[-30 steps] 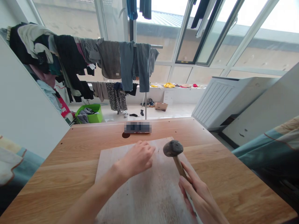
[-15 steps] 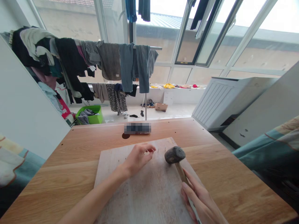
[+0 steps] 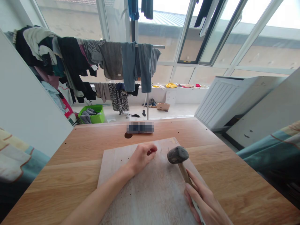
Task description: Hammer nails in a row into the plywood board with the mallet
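The left hand (image 3: pixel 143 156) hangs over the pale wooden board (image 3: pixel 150 193), thumb and forefinger curled round until their tips nearly or quite meet; whether a nail sits between them cannot be made out. Just right of those fingertips two thin nails, one nearer (image 3: pixel 161 150) and one farther (image 3: pixel 168 149), stand up from the board. The right hand (image 3: pixel 200 198) wraps its fingers round the handle of a hammer (image 3: pixel 184 172), whose dark head is just beside the farther nail. The board lies on a wood-grained table (image 3: pixel 70 168), near a round hole (image 3: pixel 128 135). Beyond are laundry on a drying rack (image 3: pixel 158 46), a green basket (image 3: pixel 98 118) and tall windows (image 3: pixel 161 34). Pixelation hides an object (image 3: pixel 140 128) at the table's far side; the board's near end and both forearms are cut off below.
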`<action>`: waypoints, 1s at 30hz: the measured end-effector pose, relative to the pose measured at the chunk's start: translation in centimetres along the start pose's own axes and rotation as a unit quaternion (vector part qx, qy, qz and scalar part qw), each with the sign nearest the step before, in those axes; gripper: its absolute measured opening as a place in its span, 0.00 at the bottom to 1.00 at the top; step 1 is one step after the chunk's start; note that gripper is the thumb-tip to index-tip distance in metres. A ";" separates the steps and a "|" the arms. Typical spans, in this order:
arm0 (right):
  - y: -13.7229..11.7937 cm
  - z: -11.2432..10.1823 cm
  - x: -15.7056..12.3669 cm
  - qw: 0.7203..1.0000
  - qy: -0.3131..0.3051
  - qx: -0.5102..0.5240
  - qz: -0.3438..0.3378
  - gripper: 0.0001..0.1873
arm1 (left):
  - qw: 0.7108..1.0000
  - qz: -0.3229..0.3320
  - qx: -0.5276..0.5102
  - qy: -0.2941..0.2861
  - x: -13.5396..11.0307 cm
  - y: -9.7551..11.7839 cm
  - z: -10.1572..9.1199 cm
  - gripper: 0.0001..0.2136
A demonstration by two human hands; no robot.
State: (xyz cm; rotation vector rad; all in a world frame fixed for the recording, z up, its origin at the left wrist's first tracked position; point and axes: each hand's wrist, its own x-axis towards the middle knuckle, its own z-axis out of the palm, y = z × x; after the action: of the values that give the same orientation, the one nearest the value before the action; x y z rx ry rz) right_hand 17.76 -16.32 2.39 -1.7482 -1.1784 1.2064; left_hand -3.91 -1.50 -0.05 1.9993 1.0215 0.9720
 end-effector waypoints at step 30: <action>-2.5 3.5 1.9 0.997 -0.055 -0.014 -0.055 0.35 | 0.995 -0.057 -0.077 0.009 0.1 -0.1 0.0 0.09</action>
State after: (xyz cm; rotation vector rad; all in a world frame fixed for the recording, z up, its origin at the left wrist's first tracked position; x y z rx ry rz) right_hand 14.01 -13.48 2.93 -1.6333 -1.3438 1.2376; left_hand -3.90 -1.35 -0.12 1.7897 1.0268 0.9795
